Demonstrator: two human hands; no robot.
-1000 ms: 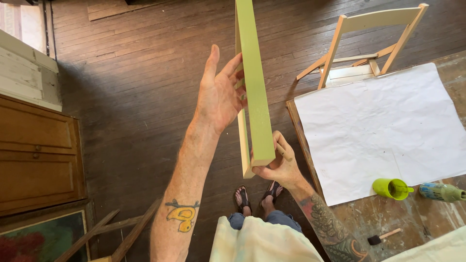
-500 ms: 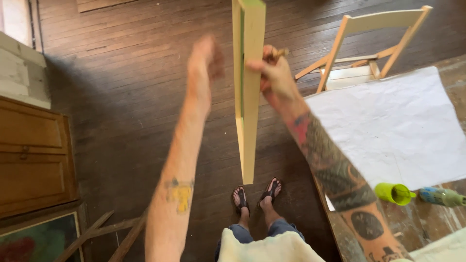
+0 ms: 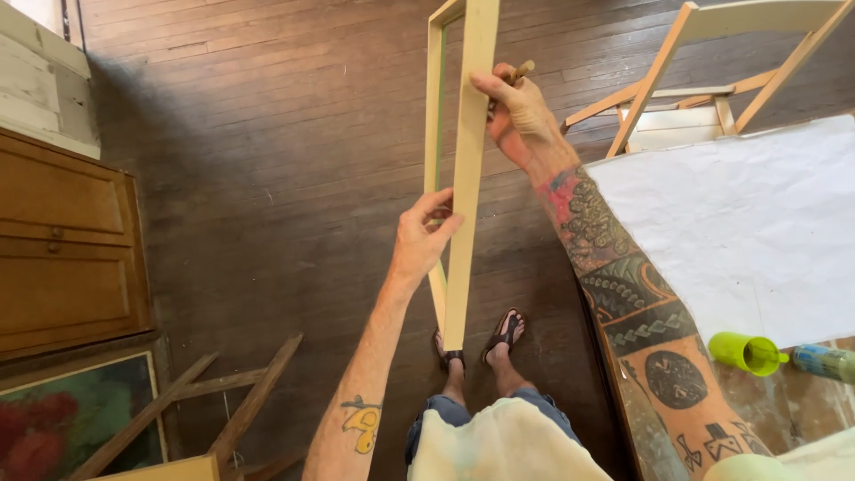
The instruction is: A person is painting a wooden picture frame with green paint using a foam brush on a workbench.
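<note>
Holding a pale wooden frame [image 3: 463, 169] upright over the dark plank floor [image 3: 267, 178], left hand [image 3: 423, 236] pinches its near rail w/ fingers wrapped at approx 6 o'clock of the right hand [image 3: 521, 116], which grips the same rail higher up while also clutching a small brush handle [image 3: 519, 69]. Frame looks mostly bare wood w/ a green inner edge, so painting seems partly done, though I can't tell how much. Paper-covered worktop [image 3: 739, 232] at 3 o'clock is unmarked; green cup [image 3: 744, 352] sits at its lower edge.

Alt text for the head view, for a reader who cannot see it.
Two bare hands hold a pale wooden frame upright over a dark plank floor: left hand grips mid-rail, right hand higher, also holding a brush handle.
</note>
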